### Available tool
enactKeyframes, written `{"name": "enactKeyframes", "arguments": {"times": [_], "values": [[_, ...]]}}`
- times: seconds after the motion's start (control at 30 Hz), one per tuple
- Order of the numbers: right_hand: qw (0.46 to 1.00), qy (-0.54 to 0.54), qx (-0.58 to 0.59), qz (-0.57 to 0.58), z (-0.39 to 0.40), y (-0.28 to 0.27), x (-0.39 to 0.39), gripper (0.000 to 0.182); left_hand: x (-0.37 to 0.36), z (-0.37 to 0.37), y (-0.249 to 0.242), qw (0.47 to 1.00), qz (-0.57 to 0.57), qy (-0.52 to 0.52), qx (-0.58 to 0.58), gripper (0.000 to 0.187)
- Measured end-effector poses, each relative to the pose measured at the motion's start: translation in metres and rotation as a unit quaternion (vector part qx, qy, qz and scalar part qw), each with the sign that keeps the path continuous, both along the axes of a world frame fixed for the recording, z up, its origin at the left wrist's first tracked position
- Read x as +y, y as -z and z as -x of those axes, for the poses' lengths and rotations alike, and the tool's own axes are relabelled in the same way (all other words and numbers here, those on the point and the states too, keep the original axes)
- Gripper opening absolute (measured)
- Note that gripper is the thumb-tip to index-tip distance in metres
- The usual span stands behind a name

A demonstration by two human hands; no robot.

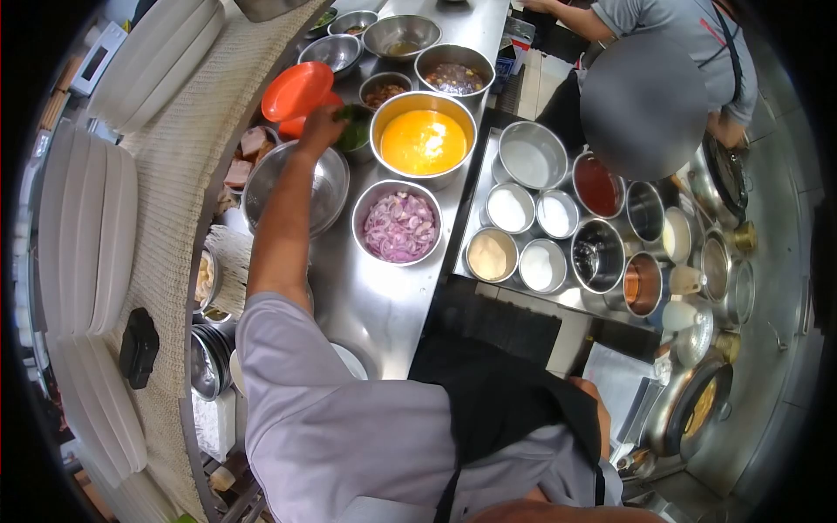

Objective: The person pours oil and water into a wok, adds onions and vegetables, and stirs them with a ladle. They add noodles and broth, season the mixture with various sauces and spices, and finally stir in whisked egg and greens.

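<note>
My left hand reaches out to a bowl of green leaves, beside an orange plastic container. Its fingers are partly hidden, and whether they hold anything cannot be made out. Under my forearm lies a metal colander. To the right are a pot of yellow liquid and a bowl of sliced onions. My right hand is out of view; only part of that arm shows near the black apron.
Several metal bowls, one with a dark mixture, line the counter's far end. A co-worker stands at the upper right. Containers of powders and sauces fill a steel table. White plates are stacked on the left shelf.
</note>
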State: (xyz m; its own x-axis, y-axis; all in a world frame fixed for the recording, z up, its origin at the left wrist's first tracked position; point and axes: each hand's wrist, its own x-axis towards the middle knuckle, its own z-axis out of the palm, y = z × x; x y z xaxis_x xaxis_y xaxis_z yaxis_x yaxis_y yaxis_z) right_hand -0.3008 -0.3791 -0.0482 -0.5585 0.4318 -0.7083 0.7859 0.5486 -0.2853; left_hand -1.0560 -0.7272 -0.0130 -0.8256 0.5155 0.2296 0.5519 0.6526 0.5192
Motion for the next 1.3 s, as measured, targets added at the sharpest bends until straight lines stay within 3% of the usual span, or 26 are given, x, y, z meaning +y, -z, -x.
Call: {"name": "enactKeyframes", "arguments": {"times": [0.2,0.4,0.6,0.7,0.8,0.87,1.0,1.1,1.2,1.3], "values": [[1.000,0.004,0.001,-0.001,-0.007,0.006,-0.001,0.033,0.000,-0.001,0.000,0.999,-0.014,-0.033,-0.039,0.025],[1.000,0.009,0.009,-0.001,-0.013,0.007,-0.003,0.034,-0.004,0.013,0.014,0.994,-0.103,0.007,-0.043,0.025],[1.000,0.004,0.011,-0.001,-0.015,0.014,-0.003,0.036,0.001,-0.002,-0.001,0.998,-0.049,-0.041,-0.010,0.022],[1.000,-0.004,0.013,-0.001,-0.015,0.021,-0.002,0.037,-0.002,0.002,0.006,0.991,-0.121,-0.008,-0.052,0.019],[1.000,-0.015,0.018,-0.005,-0.014,0.031,0.002,0.037,0.002,-0.006,-0.002,0.943,-0.222,-0.056,-0.241,0.020],[0.999,-0.022,0.023,-0.009,-0.013,0.037,0.004,0.038,0.002,-0.015,-0.014,0.921,-0.267,-0.058,-0.277,0.022],[0.999,0.026,0.009,0.031,0.006,0.012,-0.001,0.044,0.002,-0.014,-0.015,0.894,-0.304,-0.074,-0.321,0.024],[1.000,-0.001,-0.028,0.010,0.016,0.004,-0.005,0.043,0.003,-0.014,-0.014,0.887,-0.304,-0.095,-0.334,0.023],[0.999,0.025,0.012,0.023,0.005,0.019,0.001,0.044,0.004,-0.019,-0.015,0.907,-0.278,-0.084,-0.306,0.020],[1.000,-0.007,-0.020,-0.019,0.052,-0.044,-0.020,0.044,0.000,-0.013,-0.022,0.900,-0.290,-0.080,-0.316,0.017]]}}
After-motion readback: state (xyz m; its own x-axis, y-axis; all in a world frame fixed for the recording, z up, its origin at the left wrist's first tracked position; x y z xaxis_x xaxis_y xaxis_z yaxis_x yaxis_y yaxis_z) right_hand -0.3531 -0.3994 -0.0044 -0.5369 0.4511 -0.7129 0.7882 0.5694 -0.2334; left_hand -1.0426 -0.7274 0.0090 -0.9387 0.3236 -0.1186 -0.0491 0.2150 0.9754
